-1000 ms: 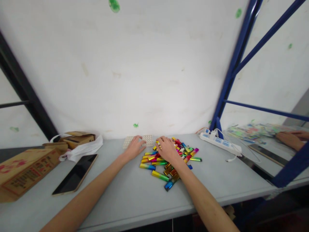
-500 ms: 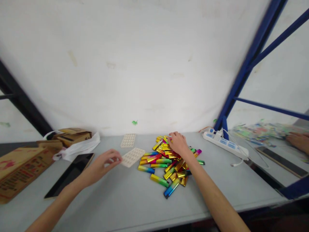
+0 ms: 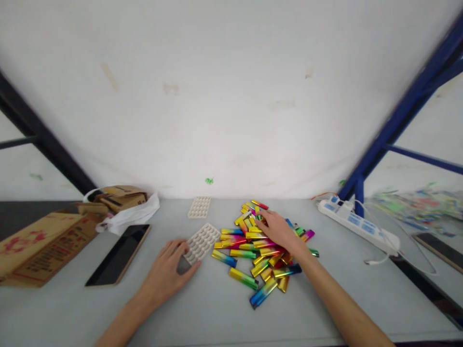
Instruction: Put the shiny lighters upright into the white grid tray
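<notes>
My left hand point(image 3: 170, 267) holds the near corner of a white tray with rows of small holes point(image 3: 203, 242), thumb on one edge and fingers on the other. The tray lies tilted toward the hand. My right hand point(image 3: 278, 229) reaches over a heap of shiny lighters point(image 3: 260, 246) coloured gold, blue, green and red. Its fingertips close around a yellow-green lighter point(image 3: 257, 210) at the heap's far left side; the palm hides some of the lighters beneath. Behind the held tray, a second white holed tray point(image 3: 199, 207) lies flat.
A dark tablet-like device point(image 3: 119, 255), a cardboard box point(image 3: 47, 250) and a white plastic bag point(image 3: 130, 217) lie on the left. At right, a white power strip point(image 3: 358, 224) with cables sits by a blue metal frame point(image 3: 390, 130). The white wall point(image 3: 231, 120) stands behind.
My left hand has moved onto the near tray's corner, and the tray has turned slightly upright. My right hand has shifted lower over the heap. The view has swung a little left.
</notes>
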### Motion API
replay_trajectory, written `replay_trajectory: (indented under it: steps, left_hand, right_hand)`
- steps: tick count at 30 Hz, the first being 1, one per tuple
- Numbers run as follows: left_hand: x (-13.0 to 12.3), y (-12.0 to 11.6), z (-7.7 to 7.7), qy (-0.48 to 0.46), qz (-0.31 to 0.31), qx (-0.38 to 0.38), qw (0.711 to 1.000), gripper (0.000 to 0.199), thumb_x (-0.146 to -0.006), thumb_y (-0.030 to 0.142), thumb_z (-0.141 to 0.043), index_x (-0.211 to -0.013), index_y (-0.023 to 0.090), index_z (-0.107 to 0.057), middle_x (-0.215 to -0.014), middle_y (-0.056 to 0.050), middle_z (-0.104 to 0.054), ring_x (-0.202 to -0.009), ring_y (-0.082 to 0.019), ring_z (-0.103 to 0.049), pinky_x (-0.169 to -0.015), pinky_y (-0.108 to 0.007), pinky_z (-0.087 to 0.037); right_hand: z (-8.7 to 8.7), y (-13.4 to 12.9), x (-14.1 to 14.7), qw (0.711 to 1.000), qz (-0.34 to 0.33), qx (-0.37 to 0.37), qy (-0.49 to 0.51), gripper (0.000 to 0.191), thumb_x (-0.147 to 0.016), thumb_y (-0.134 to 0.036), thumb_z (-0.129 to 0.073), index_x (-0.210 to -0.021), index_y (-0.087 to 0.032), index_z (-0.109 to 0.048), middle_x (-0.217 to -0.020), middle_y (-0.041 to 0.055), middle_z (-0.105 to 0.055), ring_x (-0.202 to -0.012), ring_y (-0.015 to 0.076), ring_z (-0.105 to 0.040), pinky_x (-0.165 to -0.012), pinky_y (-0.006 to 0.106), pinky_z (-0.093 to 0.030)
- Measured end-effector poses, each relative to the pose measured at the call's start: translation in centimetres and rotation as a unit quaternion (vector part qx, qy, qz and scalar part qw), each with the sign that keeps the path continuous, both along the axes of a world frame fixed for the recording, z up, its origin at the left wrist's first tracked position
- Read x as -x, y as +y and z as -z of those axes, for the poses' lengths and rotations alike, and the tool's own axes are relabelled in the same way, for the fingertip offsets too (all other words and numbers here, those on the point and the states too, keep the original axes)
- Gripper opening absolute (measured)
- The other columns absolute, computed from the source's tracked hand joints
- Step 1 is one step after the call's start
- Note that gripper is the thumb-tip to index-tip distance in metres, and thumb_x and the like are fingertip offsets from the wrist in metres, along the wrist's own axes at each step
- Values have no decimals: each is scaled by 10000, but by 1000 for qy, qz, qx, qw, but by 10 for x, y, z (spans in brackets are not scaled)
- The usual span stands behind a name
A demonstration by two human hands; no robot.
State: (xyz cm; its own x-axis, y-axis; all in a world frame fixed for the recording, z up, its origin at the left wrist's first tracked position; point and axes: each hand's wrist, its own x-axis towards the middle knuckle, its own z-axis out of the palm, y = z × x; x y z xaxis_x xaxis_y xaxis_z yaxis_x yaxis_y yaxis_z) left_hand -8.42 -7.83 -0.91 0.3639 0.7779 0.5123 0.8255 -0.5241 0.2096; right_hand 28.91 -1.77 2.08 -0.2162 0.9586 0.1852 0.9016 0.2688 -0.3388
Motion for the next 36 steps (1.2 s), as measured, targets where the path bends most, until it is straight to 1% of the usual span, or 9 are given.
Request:
replay_trajectory:
  steps: [5,9,13,16,19,24,28,32,36]
  left_hand:
    - [-13,34,-7,-1,81,30,996,258,-870,438,-695,-945,227,-566,-1081,-91,-658,-1023,-277,-641,-898,-414,-565]
    - [-23,66,-9,8,150,52,987,264,-864,430,-699,-961,226,-562,-1098,-90,-651,-1056,-279,-638,-935,-424,-560]
    - [-25,83,-5,-4,191,63,980,270,-872,448,-687,-969,225,-569,-1154,-100,-654,-1134,-300,-617,-1004,-467,-530]
    - [-22,85,0,-28,185,70,980,294,-883,493,-664,-971,227,-576,-1173,-102,-669,-1166,-320,-607,-1031,-506,-509]
    - [-20,83,1,-51,172,90,980,329,-881,505,-653,-1041,227,-575,-1164,-97,-682,-1144,-317,-622,-1021,-506,-518]
    - [-19,81,-7,-70,141,124,980,436,-859,491,-662,-1194,234,-552,-1197,-99,-670,-1152,-301,-634,-1031,-481,-526]
    - [-19,81,-12,-53,138,146,978,453,-864,479,-639,-1236,236,-550,-1239,-97,-663,-1185,-297,-627,-1064,-470,-510]
    - [-19,81,-13,-35,132,141,981,496,-866,458,-630,-1292,224,-531,-1277,-102,-656,-1224,-309,-609,-1097,-476,-484]
    - [-18,79,-12,-30,127,148,980,500,-867,430,-625,-1308,219,-518,-1310,-107,-639,-1250,-306,-594,-1109,-476,-473]
  right_hand:
    - [1,-13,-4,997,-7,-68,44,390,-1043,-408,-491,-1341,-196,-627,-1370,164,-633,-1274,293,-602,-1121,467,-455]
    - [0,-31,-24,995,31,-89,34,448,-1029,-463,-518,-1387,-206,-594,-1403,175,-595,-1302,314,-574,-1134,508,-442]
    - [11,-57,-38,993,81,-77,34,413,-1025,-412,-525,-1372,-199,-595,-1341,168,-620,-1260,308,-594,-1109,490,-472]
    - [19,-67,-36,989,113,-82,53,346,-1037,-351,-490,-1287,-164,-639,-1322,175,-629,-1250,292,-600,-1124,469,-460]
    - [21,-67,-28,984,127,-96,79,320,-1044,-329,-468,-1234,-162,-664,-1328,163,-638,-1271,277,-589,-1152,452,-430]
    - [8,-69,-21,971,153,-135,124,304,-1043,-331,-448,-1190,-201,-679,-1254,130,-684,-1190,266,-629,-1094,435,-467]
    - [-1,-80,-46,946,235,-191,116,310,-1023,-337,-456,-1125,-169,-695,-1094,147,-711,-1027,277,-672,-975,422,-516]
    - [2,-83,-82,958,245,-134,72,273,-969,-312,-520,-1086,-139,-697,-971,135,-726,-827,252,-690,-824,388,-544]
    - [10,-69,-93,969,236,-68,23,314,-967,-334,-557,-1186,-135,-663,-961,119,-754,-817,252,-701,-814,381,-538]
